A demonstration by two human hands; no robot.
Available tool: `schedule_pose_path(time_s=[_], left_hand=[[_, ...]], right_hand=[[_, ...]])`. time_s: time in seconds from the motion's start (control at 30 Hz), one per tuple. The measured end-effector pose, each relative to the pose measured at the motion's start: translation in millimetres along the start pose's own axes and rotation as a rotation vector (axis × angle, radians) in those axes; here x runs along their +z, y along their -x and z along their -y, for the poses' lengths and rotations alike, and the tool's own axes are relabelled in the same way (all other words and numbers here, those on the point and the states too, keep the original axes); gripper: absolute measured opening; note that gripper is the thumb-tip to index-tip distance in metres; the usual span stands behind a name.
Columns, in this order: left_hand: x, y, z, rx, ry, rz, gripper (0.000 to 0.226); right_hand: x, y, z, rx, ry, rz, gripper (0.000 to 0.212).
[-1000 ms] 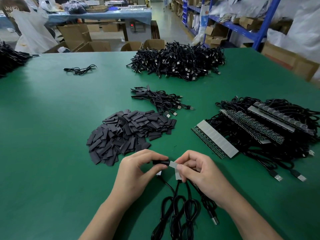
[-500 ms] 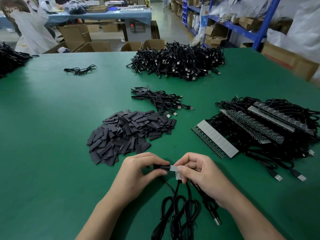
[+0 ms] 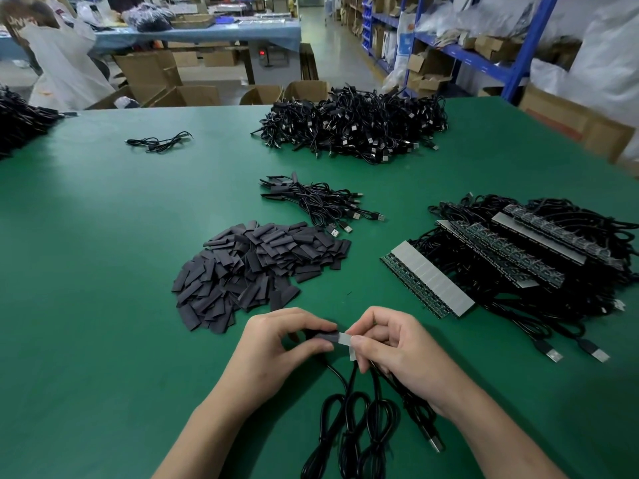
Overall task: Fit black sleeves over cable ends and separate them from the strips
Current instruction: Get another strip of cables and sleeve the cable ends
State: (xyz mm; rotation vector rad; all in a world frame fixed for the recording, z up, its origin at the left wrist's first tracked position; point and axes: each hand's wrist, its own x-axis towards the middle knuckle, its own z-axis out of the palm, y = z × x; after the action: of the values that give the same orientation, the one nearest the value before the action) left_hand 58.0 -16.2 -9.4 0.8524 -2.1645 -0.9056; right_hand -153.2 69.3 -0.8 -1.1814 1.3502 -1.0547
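Note:
My left hand [image 3: 280, 350] pinches a black sleeve [image 3: 325, 337] between thumb and forefinger, low in the middle of the head view. My right hand [image 3: 390, 347] grips a short grey strip piece [image 3: 346, 342] that butts against the sleeve. Black cables [image 3: 349, 416] hang from the strip piece and coil on the green table toward me. A heap of loose black sleeves [image 3: 256, 267] lies just beyond my left hand. Strips with cables attached [image 3: 428, 281] are stacked at the right.
A small bundle of sleeved cables [image 3: 321, 202] lies mid-table. A large pile of black cables [image 3: 352, 129] sits at the far edge, one loose cable [image 3: 159, 143] at the far left, another pile [image 3: 20, 122] at the left edge. Cardboard boxes and shelving stand beyond the table.
Both hands stay together at the same spot. The sleeve sits slightly closer against the grey strip piece than a second ago.

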Motion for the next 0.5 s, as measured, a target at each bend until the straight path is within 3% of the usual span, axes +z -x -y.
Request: schedule_pose_path(time_s=[0.3,0.5], left_hand=[[4.6,1.3,-0.6,0.055,-0.008,0.071,0.017],[4.9,1.9,-1.6,0.066,0.000,0.025,0.015]], right_hand=[[-0.2,-0.8,-6.6,-0.027,0.014,0.045,0.009],[-2.8,-0.7,-2.0,-0.026,-0.032,0.056,0.012]])
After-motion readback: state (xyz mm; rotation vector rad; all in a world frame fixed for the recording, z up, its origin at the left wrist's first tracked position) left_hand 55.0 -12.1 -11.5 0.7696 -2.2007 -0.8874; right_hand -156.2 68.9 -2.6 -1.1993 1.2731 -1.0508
